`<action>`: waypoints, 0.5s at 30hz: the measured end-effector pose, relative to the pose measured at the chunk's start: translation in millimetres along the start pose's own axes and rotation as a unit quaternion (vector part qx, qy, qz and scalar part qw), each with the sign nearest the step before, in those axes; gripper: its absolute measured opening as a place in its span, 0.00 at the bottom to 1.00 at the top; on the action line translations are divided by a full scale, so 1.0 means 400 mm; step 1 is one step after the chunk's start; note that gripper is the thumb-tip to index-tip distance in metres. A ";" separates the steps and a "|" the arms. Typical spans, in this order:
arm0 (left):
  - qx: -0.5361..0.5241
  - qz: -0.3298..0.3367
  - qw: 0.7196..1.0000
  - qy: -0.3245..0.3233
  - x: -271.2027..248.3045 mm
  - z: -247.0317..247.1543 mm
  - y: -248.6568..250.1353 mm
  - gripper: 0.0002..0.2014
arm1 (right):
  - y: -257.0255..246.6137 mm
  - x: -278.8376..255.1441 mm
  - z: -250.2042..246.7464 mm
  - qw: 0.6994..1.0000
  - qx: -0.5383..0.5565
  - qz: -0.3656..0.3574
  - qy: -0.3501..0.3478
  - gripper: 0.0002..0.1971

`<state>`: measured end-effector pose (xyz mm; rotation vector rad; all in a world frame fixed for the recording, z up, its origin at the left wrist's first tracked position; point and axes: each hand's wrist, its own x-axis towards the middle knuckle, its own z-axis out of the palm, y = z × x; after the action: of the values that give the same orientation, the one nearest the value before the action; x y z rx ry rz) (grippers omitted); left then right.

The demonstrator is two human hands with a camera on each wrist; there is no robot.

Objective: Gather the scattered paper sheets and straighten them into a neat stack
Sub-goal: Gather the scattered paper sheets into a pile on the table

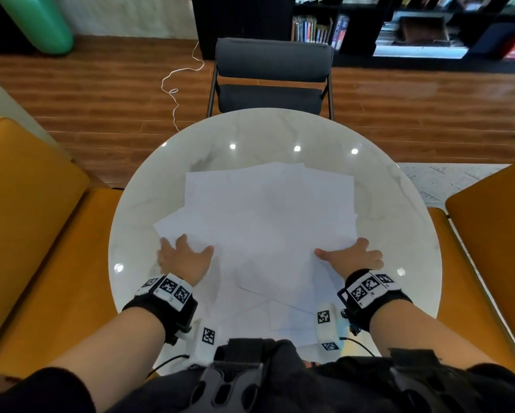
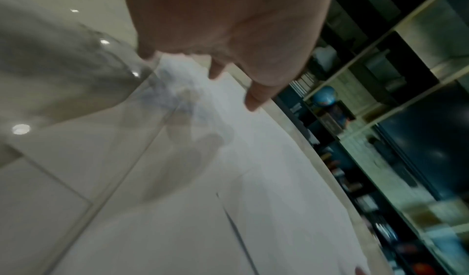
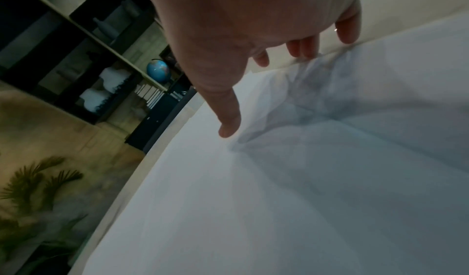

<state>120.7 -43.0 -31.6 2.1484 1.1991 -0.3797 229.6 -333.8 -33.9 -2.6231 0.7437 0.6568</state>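
Several white paper sheets [image 1: 268,222] lie fanned out and overlapping on a round white marble table [image 1: 250,135]. My left hand [image 1: 184,257] rests with spread fingers on the left corner of the spread. My right hand [image 1: 351,256] lies at the right edge, thumb pointing inward over the paper. In the left wrist view the left hand [image 2: 218,68] hangs over the sheets [image 2: 253,199], fingertips touching their edge. In the right wrist view the thumb of my right hand [image 3: 253,62] presses on the sheets [image 3: 279,199], and the other fingers reach the paper's far edge. Neither hand grips a sheet.
A dark chair [image 1: 271,76] stands at the far side of the table. Orange seats flank it on the left [image 1: 32,219] and right [image 1: 489,234]. A white cable [image 1: 175,84] trails over the wooden floor, and a black bookshelf [image 1: 399,25] fills the back.
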 end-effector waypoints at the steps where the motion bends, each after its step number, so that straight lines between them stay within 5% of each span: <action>1: -0.015 -0.045 0.999 0.019 0.000 -0.004 -0.009 0.40 | 0.003 -0.002 0.002 1.000 -0.014 0.007 0.002 0.55; 6: -0.061 -0.136 0.988 0.039 0.002 -0.019 -0.044 0.37 | 0.000 0.005 0.006 0.999 -0.021 0.020 -0.026 0.53; 10: -0.114 -0.120 0.986 0.001 0.003 -0.016 -0.040 0.38 | -0.013 0.011 0.007 0.998 -0.010 0.005 -0.064 0.48; 15: -0.099 -0.089 0.990 -0.038 -0.004 -0.024 -0.032 0.39 | 0.008 -0.001 0.015 0.992 0.077 -0.097 0.011 0.33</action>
<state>108.5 -32.9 -28.5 1.8486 1.3308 -0.3988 225.4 -333.6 -39.3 -2.5217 0.5145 0.4958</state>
